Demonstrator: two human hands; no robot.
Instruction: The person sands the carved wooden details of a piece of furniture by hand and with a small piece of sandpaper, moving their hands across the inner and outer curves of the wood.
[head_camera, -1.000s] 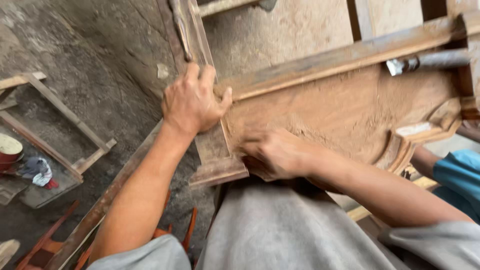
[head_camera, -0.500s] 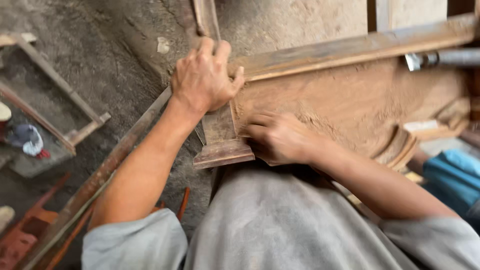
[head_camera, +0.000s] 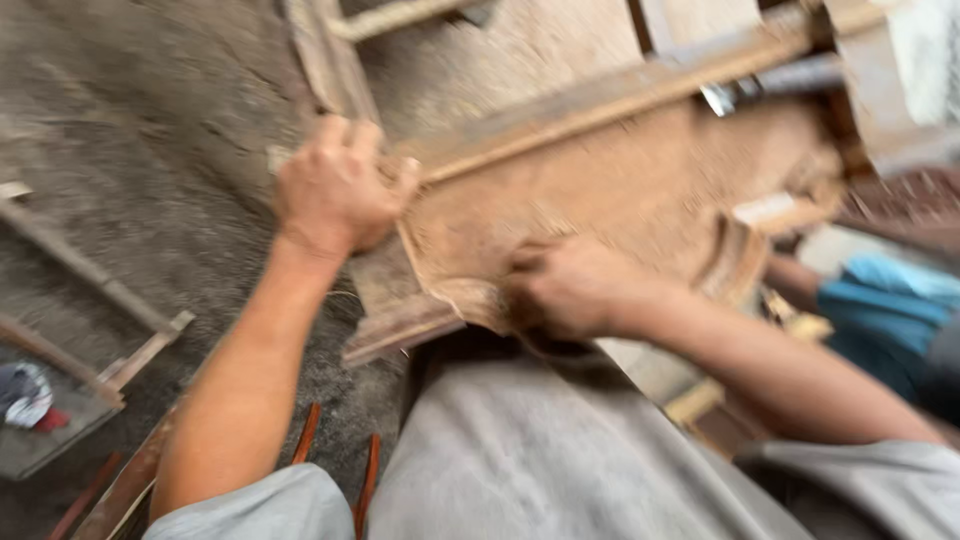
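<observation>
Two hands, left hand and right hand, one carved wooden panel.

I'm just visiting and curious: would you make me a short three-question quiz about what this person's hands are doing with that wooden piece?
1. True or false: the left hand grips the upper edge of the carved wooden panel.
2. Where does the right hand rest? A) on the concrete floor B) on the panel's lower curved edge C) on the metal clamp bar
3. What colour is the sleeve of the other person at the right?

Key: 1 true; 2 B; 3 blue.
</observation>
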